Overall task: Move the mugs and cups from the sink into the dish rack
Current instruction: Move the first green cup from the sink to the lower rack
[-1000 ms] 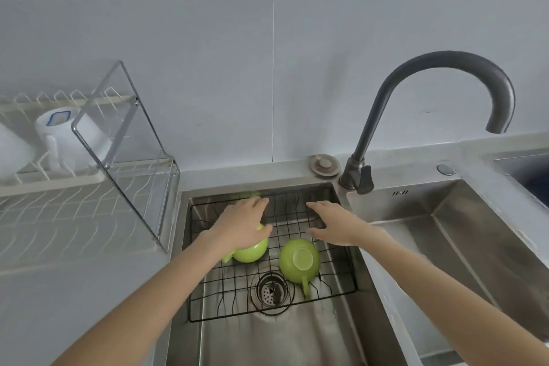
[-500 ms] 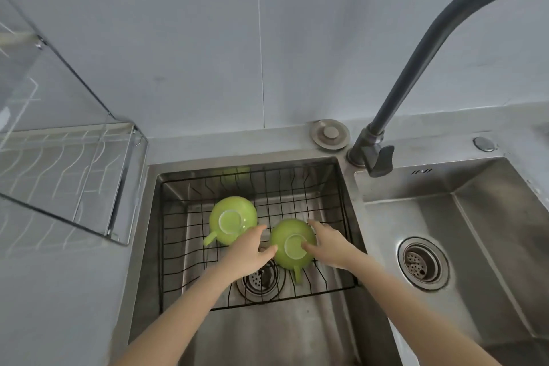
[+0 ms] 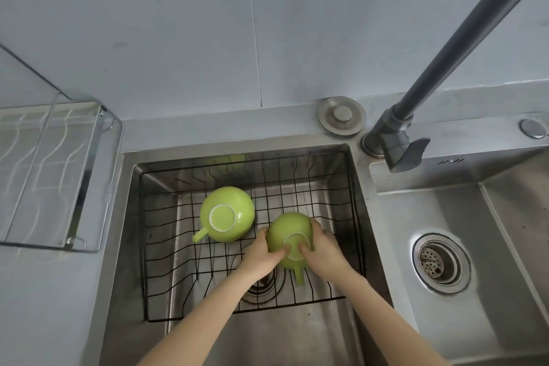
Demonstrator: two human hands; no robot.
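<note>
Two green mugs lie upside down on a black wire grid point(image 3: 332, 187) in the left sink basin point(image 3: 297, 336). The left green mug point(image 3: 227, 214) rests alone, its handle pointing to the lower left. The right green mug point(image 3: 289, 230) sits between both hands, handle pointing toward me. My left hand point(image 3: 263, 254) wraps its left side with the thumb on the base. My right hand point(image 3: 322, 248) grips its right side, thumb also on the base. The dish rack point(image 3: 59, 175) stands on the counter to the left, only its near corner showing.
A dark grey faucet point(image 3: 451, 53) rises at the right behind the basins. A round metal drain plug point(image 3: 341, 116) lies on the back ledge. A second basin with a drain strainer point(image 3: 439, 261) is at the right. A grey tiled wall stands behind.
The view has tilted down and moved closer to the sink. Both hands moved from the far side of the grid to the right green mug and closed around it.
</note>
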